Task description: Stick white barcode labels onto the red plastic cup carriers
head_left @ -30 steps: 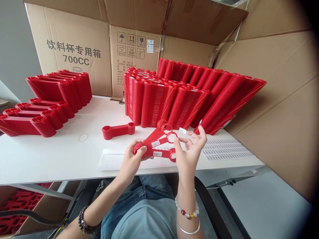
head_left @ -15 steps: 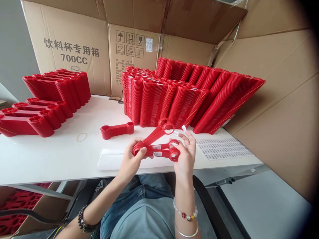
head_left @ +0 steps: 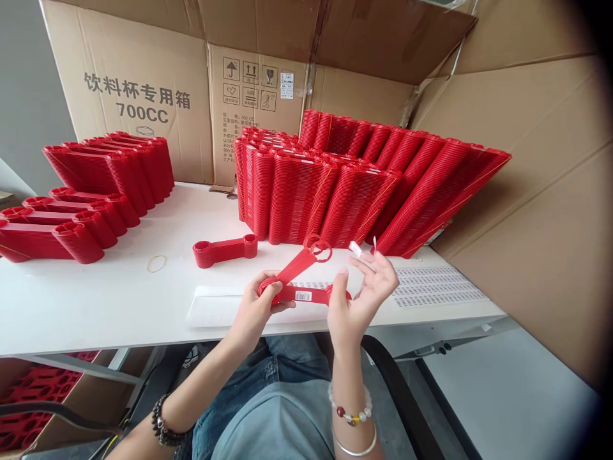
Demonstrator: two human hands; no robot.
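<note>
While the left hand pinches one end of a few flat red plastic cup-carrier strips, these fan out above the white table's front edge, so each strip shows its own face. One lower strip already carries a small white barcode label. With its fingers spread wide, the right hand touches the far ring end with the thumb and keeps two tiny white stickers on its fingertips. A white label sheet lies just beside. Tall stacks of identical red strips lean against brown cardboard boxes behind.

Red carriers, white table
</note>
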